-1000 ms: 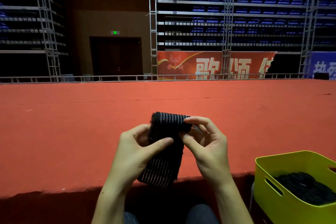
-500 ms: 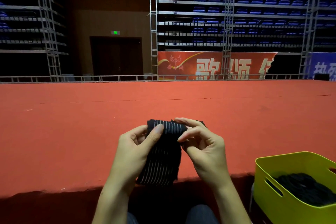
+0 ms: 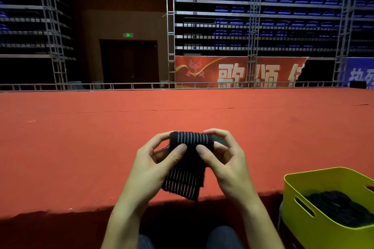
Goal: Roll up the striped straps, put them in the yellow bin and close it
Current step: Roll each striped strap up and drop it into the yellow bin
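Two hands work one striped strap [image 3: 187, 166]: my left hand [image 3: 150, 164] and right hand [image 3: 226, 160] both pinch its rolled top, thumbs pressing the front, fingers [image 3: 217, 132] curled behind. The loose end hangs down between my wrists. Low to the right of my fingers stands the yellow bin [image 3: 315, 230], lidless, dark straps [image 3: 340, 208] piled inside. Beyond my fingers stretches the red surface [image 3: 101, 137].

A single head-worn camera looks forward and down, close over the red stage [image 3: 81, 147] edge.
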Demonstrator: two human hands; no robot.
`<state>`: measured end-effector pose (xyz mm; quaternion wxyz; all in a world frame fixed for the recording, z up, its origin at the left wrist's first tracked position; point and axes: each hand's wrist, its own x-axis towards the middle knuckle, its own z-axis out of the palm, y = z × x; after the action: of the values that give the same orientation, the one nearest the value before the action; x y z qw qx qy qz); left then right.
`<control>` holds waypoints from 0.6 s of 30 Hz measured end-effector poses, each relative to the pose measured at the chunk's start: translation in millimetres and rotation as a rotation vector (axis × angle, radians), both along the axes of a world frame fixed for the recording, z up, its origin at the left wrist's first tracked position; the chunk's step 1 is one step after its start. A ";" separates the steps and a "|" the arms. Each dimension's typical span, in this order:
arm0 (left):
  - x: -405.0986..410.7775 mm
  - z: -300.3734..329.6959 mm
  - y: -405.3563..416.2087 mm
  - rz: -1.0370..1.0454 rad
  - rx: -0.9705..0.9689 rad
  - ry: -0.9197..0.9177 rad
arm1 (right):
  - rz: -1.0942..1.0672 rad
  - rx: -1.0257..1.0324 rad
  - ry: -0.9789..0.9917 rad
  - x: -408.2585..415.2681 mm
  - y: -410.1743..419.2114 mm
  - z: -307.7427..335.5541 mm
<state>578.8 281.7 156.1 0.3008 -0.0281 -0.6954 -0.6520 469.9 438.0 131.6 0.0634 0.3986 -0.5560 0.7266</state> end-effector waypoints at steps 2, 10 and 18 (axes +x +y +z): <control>0.0 1.6 1.7 0.033 0.005 -0.011 | 0.012 0.010 0.029 0.7 1.1 -0.2; -0.7 3.4 1.9 0.067 0.052 0.024 | 0.036 0.055 0.033 2.6 -1.1 -3.4; -2.1 0.0 -1.4 0.028 -0.025 0.069 | 0.003 0.126 0.041 2.1 2.4 0.0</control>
<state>576.7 280.3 156.2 0.3333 -0.0445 -0.6931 -0.6376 472.0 440.4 131.6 0.0484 0.4176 -0.5984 0.6820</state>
